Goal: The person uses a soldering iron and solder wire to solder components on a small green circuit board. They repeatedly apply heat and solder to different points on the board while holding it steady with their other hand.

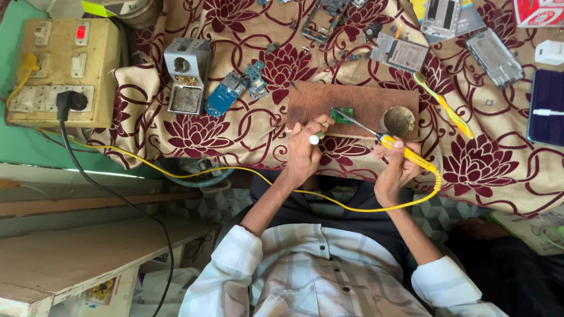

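Observation:
A small green circuit board [342,114] lies on a brown wooden board [352,103] on the flowered cloth. My right hand [396,173] grips a yellow soldering iron [405,152], its metal tip reaching left to the green board. My left hand [304,154] rests at the wooden board's front edge, fingers touching the green board and holding a thin white-tipped stick [315,139]. A round tin [399,120] of dark paste sits on the wooden board, just right of the iron's tip.
A yellow cord [235,170] runs from the iron to a beige socket box [61,70] at left, with a black plug. A grey iron stand [187,76], blue boards [223,97], phone parts [493,56], a yellow toothbrush [443,105] and a dark tray [546,108] lie around.

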